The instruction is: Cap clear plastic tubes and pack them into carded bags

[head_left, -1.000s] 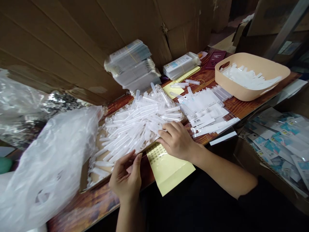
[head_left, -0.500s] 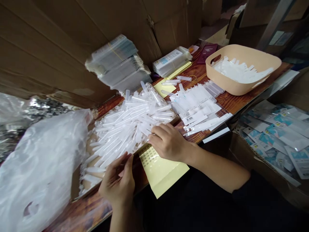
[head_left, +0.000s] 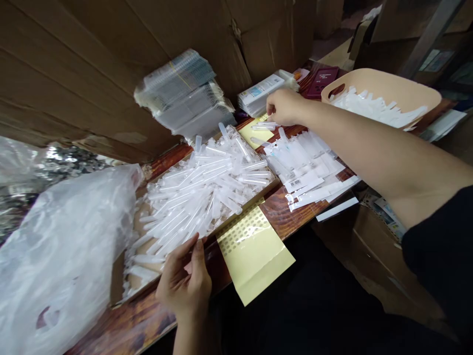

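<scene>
My left hand (head_left: 186, 283) is closed in a pinch at the front rim of a shallow cardboard tray (head_left: 247, 204); what lies between thumb and forefinger is too small to make out. Heaped in that tray are many translucent plastic tubes (head_left: 212, 170). At the back of the table, my right hand (head_left: 286, 107) has its fingers curled down onto a small clear tube, mostly covered by the hand. Other clear tubes (head_left: 263, 126) lie beside its fingertips on a yellow sheet (head_left: 247, 132). A yellow sticker sheet (head_left: 254, 261) with rows of dots hangs over the front edge.
Right of the tray lie filled clear packets (head_left: 306, 162). Stacks of plastic sleeves (head_left: 185, 93) and printed packs (head_left: 260, 93) stand behind. A beige basket (head_left: 402, 86) holds white strips. A plastic bag (head_left: 74, 246) sits at the left, and an open carton (head_left: 364, 251) below.
My right hand has moved from the tray's front rim, by the sticker sheet, to the tubes at the back of the table. My left hand stays at the rim.
</scene>
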A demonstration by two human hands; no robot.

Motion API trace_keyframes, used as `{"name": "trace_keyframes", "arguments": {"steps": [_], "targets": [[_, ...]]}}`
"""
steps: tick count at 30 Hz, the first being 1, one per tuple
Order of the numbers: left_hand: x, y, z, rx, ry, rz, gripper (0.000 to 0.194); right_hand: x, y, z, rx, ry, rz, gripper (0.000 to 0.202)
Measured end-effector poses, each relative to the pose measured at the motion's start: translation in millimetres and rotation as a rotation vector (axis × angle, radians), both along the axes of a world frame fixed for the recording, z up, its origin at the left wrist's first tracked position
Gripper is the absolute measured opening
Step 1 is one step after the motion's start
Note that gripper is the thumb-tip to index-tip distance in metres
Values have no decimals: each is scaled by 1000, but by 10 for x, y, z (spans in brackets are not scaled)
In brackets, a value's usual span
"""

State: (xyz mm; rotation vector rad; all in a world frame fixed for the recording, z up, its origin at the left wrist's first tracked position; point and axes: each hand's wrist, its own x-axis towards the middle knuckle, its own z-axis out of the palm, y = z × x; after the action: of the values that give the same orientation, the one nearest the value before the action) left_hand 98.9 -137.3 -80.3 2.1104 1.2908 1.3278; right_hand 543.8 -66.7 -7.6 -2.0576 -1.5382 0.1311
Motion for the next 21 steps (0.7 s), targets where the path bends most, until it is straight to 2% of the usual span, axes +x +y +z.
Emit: {"name": "trace_keyframes", "arguments": {"steps": [2, 5, 9, 14, 19, 21], "targets": [[28, -17, 35, -4, -47, 24, 26, -8, 166, -74, -86, -62, -12, 22], [48, -33, 72, -26, -89, 6, 22, -80, 272, -211, -206, -157, -69, 21], [40, -32, 80, -29, -117, -4, 19, -103, 275, -306, -212, -149, -124, 21], [8, -27, 49, -3, -106, -6, 19, -201, 62, -183, 18, -54, -71, 18], [-8, -36, 37, -9, -88, -9, 21, -516, -330, -73, 263, 169, 48, 18], [-8, -40, 40, -7, -79, 1, 22, -647, -483, -61, 316, 190, 98, 17]]}}
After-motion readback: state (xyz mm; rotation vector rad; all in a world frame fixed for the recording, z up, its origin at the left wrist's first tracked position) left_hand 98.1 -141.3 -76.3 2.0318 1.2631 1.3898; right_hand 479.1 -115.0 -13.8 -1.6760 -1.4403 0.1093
